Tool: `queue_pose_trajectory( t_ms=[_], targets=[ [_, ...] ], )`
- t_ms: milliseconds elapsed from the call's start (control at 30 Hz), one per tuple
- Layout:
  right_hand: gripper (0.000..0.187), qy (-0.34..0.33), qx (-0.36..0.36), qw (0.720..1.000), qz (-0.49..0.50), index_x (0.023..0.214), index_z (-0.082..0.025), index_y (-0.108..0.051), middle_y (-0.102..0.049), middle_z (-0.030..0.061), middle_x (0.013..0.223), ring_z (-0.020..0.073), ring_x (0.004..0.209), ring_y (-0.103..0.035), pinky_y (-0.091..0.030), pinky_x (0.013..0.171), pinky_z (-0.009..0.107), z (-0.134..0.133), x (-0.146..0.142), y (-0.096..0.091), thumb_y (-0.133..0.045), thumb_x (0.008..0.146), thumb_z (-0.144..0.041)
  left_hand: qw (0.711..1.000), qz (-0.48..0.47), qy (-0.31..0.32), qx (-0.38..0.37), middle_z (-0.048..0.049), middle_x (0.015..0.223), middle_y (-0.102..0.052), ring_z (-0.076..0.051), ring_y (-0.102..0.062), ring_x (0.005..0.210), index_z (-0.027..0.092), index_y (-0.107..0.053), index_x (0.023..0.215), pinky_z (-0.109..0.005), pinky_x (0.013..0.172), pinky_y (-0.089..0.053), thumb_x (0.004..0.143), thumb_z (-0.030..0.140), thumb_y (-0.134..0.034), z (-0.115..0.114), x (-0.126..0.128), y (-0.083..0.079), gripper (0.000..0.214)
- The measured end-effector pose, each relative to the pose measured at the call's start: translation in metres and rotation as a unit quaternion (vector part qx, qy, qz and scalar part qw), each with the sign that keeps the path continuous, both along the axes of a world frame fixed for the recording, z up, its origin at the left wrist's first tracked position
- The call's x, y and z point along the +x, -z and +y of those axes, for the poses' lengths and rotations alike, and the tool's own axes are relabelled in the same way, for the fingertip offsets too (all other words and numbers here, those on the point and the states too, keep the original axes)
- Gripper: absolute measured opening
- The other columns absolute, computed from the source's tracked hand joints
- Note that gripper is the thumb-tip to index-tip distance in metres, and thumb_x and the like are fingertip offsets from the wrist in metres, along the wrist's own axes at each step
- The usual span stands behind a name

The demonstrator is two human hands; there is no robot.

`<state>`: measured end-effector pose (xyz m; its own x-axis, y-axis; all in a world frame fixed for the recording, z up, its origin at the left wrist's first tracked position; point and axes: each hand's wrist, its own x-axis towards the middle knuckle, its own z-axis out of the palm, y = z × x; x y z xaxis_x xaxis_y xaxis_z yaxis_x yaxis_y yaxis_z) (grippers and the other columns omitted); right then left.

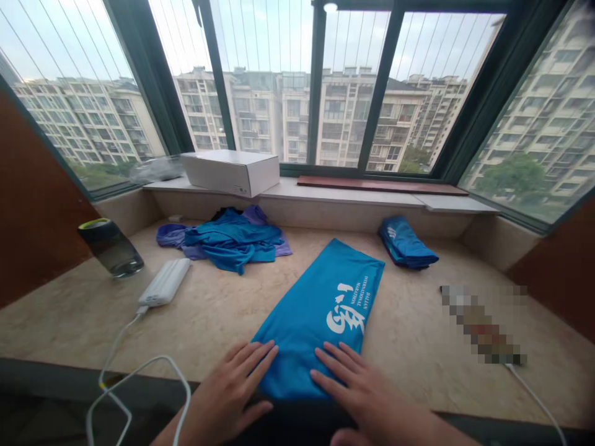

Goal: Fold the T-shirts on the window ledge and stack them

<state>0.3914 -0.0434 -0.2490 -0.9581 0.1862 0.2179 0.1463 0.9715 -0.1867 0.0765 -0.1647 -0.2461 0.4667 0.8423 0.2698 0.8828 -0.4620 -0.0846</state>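
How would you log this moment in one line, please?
left hand: on folded Dalian International Marathon garment | right hand: on same garment | beyond: crumpled clothes, folded blue bundle

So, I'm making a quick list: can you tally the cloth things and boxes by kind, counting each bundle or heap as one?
Folded cloth things: 2 (the blue cloth under the left hand and right hand, and the blue bundle)
Crumpled heaps: 1 (the blue and purple heap)
Boxes: 1 (the white box)
Total: 4
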Motion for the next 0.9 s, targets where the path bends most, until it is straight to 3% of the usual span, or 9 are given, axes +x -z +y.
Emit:
queue_pose_trajectory(
  t_ms=[33, 100, 200, 267, 400, 567, 700, 800, 900],
  targets=[
    [0.083, 0.001, 0.050, 0.998, 0.032, 0.156, -0.022, -0.041, -0.044, 0.0148, 0.159, 0.0346, 0.145, -0.044, -0.041, 0.118, 0.049, -0.009, 0.003, 0.010, -0.066, 0.088, -0.063, 1.000, 0.006, -0.002, 0.026, -0.0098, 0.143, -0.063, -0.028, -0.062, 0.123, 0.017, -0.044, 0.153, -0.041, 0.108, -0.049, 0.092, 0.036, -0.067, -0.005, 0.004, 0.005, 0.068],
    [0.064, 0.018, 0.147, 0.984, 0.097, 0.148, -0.020, -0.052, -0.055, 0.0160, 0.150, 0.0343, 0.139, -0.051, -0.045, 0.115, 0.050, -0.019, 0.008, 0.029, -0.069, 0.092, -0.045, 0.997, 0.015, -0.006, 0.082, -0.0063, 0.136, -0.068, -0.024, -0.062, 0.120, 0.018, -0.051, 0.148, -0.036, 0.109, -0.046, 0.097, 0.026, -0.058, -0.012, 0.010, 0.014, 0.052],
    [0.038, 0.037, 0.219, 0.964, 0.146, 0.134, -0.022, -0.064, -0.070, 0.0118, 0.133, 0.0300, 0.130, -0.061, -0.052, 0.109, 0.048, -0.023, 0.011, 0.045, -0.057, 0.097, -0.018, 0.989, 0.020, -0.010, 0.144, -0.0025, 0.127, -0.071, -0.018, -0.063, 0.118, 0.022, -0.061, 0.140, -0.032, 0.112, -0.040, 0.101, 0.006, -0.036, -0.018, 0.019, 0.024, 0.048],
    [0.034, 0.037, 0.220, 0.962, 0.155, 0.126, -0.021, -0.068, -0.074, 0.0109, 0.124, 0.0284, 0.126, -0.064, -0.056, 0.103, 0.046, -0.024, 0.013, 0.044, -0.049, 0.099, -0.014, 0.987, 0.016, -0.005, 0.161, -0.0027, 0.124, -0.072, -0.018, -0.062, 0.120, 0.023, -0.063, 0.137, -0.033, 0.116, -0.037, 0.101, 0.002, -0.031, -0.020, 0.023, 0.028, 0.053],
    [0.033, 0.033, 0.198, 0.966, 0.162, 0.119, -0.019, -0.071, -0.076, 0.0117, 0.118, 0.0278, 0.122, -0.066, -0.059, 0.098, 0.046, -0.026, 0.016, 0.034, -0.044, 0.101, -0.012, 0.986, -0.001, 0.017, 0.168, -0.0045, 0.133, -0.067, -0.022, -0.055, 0.133, 0.024, -0.064, 0.135, -0.037, 0.119, -0.036, 0.101, 0.003, -0.038, -0.023, 0.024, 0.031, 0.049],
    [0.031, 0.028, 0.170, 0.969, 0.177, 0.120, -0.018, -0.070, -0.076, 0.0116, 0.119, 0.0279, 0.122, -0.066, -0.058, 0.099, 0.047, -0.028, 0.020, 0.025, -0.046, 0.101, -0.012, 0.986, -0.008, 0.024, 0.162, -0.0078, 0.143, -0.061, -0.023, -0.050, 0.139, 0.021, -0.065, 0.133, -0.039, 0.119, -0.038, 0.102, 0.005, -0.038, -0.022, 0.023, 0.037, 0.044],
    [0.030, 0.042, 0.112, 0.969, 0.214, 0.124, -0.018, -0.067, -0.074, 0.0135, 0.121, 0.0245, 0.118, -0.069, -0.059, 0.097, 0.038, -0.027, 0.025, 0.023, -0.047, 0.102, -0.015, 0.988, -0.020, 0.034, 0.150, -0.0060, 0.140, -0.064, -0.022, -0.053, 0.136, 0.023, -0.066, 0.132, -0.039, 0.120, -0.035, 0.100, 0.005, -0.042, -0.021, 0.026, 0.039, 0.044],
    [0.036, 0.078, 0.019, 0.964, 0.252, 0.126, -0.021, -0.064, -0.072, 0.0137, 0.125, 0.0193, 0.112, -0.071, -0.059, 0.091, 0.027, -0.024, 0.026, 0.021, -0.045, 0.099, -0.009, 0.991, -0.045, 0.049, 0.116, -0.0078, 0.137, -0.066, -0.025, -0.058, 0.130, 0.023, -0.061, 0.139, -0.040, 0.115, -0.042, 0.102, 0.035, -0.052, -0.022, 0.033, 0.031, 0.040],
    [0.052, 0.100, -0.099, 0.957, 0.254, 0.128, -0.025, -0.062, -0.067, 0.0107, 0.133, 0.0180, 0.117, -0.068, -0.057, 0.095, 0.027, -0.020, 0.024, 0.016, -0.041, 0.089, 0.001, 0.993, -0.098, 0.047, 0.038, -0.0112, 0.136, -0.066, -0.029, -0.062, 0.122, 0.023, -0.047, 0.152, -0.042, 0.106, -0.050, 0.092, 0.075, -0.047, -0.022, 0.043, 0.019, 0.080]
  ],
)
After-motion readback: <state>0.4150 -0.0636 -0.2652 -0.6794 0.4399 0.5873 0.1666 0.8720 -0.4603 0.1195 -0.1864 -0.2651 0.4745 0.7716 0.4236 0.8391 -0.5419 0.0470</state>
